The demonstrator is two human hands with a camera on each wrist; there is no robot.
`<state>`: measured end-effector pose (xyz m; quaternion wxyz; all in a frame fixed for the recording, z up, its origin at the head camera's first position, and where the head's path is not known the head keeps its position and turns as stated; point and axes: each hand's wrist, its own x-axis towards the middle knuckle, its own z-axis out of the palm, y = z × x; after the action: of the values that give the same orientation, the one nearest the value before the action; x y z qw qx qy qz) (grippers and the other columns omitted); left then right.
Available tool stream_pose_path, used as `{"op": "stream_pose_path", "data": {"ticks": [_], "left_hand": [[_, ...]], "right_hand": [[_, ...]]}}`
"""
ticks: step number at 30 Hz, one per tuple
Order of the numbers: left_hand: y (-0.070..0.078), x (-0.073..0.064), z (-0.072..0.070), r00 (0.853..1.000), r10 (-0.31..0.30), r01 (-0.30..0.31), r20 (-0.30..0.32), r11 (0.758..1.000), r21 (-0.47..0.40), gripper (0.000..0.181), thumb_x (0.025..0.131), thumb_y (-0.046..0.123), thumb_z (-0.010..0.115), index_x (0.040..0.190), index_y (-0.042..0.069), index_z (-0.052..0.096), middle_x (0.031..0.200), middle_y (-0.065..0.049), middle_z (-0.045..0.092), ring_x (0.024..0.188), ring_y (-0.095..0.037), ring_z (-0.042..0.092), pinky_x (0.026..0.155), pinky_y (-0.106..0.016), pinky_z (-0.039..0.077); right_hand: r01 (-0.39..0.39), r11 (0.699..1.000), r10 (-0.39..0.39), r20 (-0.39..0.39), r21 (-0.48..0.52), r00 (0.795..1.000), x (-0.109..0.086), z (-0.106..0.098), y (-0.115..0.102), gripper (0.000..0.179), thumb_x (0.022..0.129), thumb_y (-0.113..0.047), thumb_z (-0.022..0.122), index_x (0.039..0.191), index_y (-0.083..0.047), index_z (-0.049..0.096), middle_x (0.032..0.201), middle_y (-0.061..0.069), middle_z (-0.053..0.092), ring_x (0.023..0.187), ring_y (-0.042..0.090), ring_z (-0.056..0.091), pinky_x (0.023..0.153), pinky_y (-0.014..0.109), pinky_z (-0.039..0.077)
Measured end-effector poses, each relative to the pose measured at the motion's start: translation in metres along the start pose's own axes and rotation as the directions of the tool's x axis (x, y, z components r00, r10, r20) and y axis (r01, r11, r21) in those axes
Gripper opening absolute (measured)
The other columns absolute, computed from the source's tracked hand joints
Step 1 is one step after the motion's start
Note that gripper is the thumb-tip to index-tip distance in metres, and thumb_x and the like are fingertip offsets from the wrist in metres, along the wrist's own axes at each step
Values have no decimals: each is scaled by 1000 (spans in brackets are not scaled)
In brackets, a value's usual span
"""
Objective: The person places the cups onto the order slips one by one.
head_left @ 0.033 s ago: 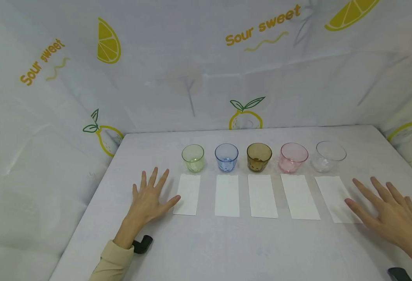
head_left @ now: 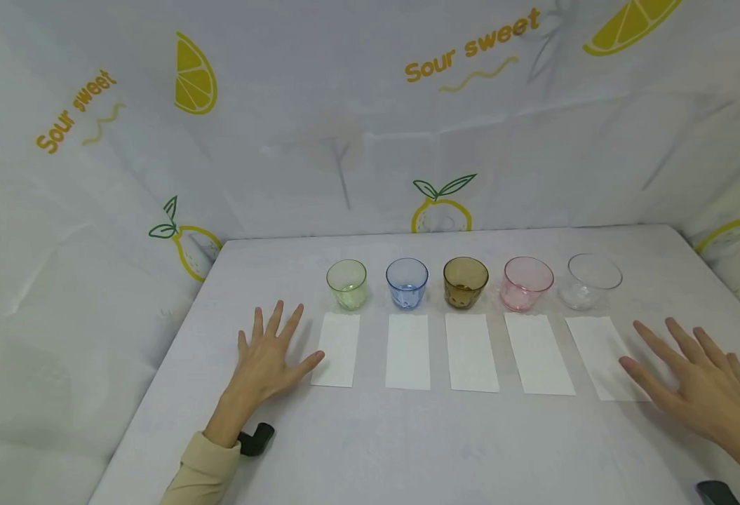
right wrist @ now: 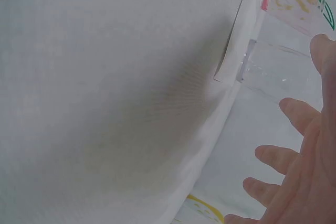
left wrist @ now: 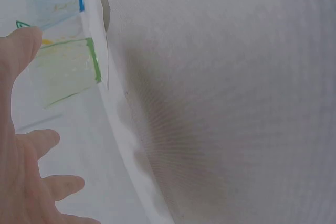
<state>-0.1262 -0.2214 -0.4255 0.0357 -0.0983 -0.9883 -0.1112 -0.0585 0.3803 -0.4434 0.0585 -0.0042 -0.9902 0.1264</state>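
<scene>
Head view: left hand point(head_left: 265, 365) spread, green glass point(head_left: 347, 286) at its 2 o'clock; then blue glass point(head_left: 407, 286), brown glass point(head_left: 464, 286), pink glass point(head_left: 525, 286), clear glass point(head_left: 587, 286), rowed along bench point(head_left: 407, 449), a white card point(head_left: 407, 352) at 6 o'clock of each; right hand point(head_left: 701, 386) spread, clear glass at its 10 o'clock.

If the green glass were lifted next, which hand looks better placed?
Left, most likely: the left hand, fingers spread and grip empty, is nearer the green glass, leftmost in the row. The right hand, also empty, is at the other end, nearest the clear glass.
</scene>
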Motion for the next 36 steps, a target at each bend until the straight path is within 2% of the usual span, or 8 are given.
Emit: {"op": "stream_pose_path", "data": {"ticks": [11,17,27,33,34,36], "left_hand": [[0,-2,-1,1000,-1,1,-9,1000,-10,91,88,66,65,161,22,33,168,-21,26,151,-60,16,105,-88,23],[1,-2,-2,1000,-1,1,2,1000,-5,92,88,67,64,162,22,31,168,-21,26,152,-60,17,105,-87,24],[5,-3,-4,1000,7,-7,-1,1000,-17,91,88,67,64,162,23,31,168,-21,26,153,-58,17,107,-86,23],[10,-3,-5,999,27,-28,-17,999,-35,91,88,67,64,162,24,32,167,-20,28,152,-57,20,108,-84,26],[11,-3,-6,999,32,-33,-22,999,-41,91,88,66,65,162,23,32,167,-20,29,152,-57,21,108,-84,26],[14,-2,-7,999,42,-43,-30,997,-57,91,88,65,65,162,23,32,167,-19,30,152,-56,22,109,-82,27]], "right_hand": [[-7,1000,7,13,11,1000,0,-5,-2,78,102,-51,52,164,-18,18,163,37,8,150,63,-3,114,81,-9],[-38,999,38,21,5,999,-2,-6,-1,81,102,-53,52,164,-16,16,163,38,6,149,64,-5,114,81,-10],[-32,999,32,13,10,999,-3,-4,2,83,101,-53,54,164,-16,16,162,39,6,149,64,-6,113,82,-9],[15,999,-14,-15,45,1000,-5,-3,4,83,100,-49,58,163,-10,19,159,43,12,154,54,-8,125,64,-12],[26,998,-25,-17,60,1000,-6,-3,4,83,100,-47,59,163,-10,20,159,43,12,155,53,-7,125,63,-13],[34,995,-33,-15,92,999,-7,-4,4,83,99,-45,61,163,-12,21,160,42,14,154,56,-4,123,69,-9]]}}
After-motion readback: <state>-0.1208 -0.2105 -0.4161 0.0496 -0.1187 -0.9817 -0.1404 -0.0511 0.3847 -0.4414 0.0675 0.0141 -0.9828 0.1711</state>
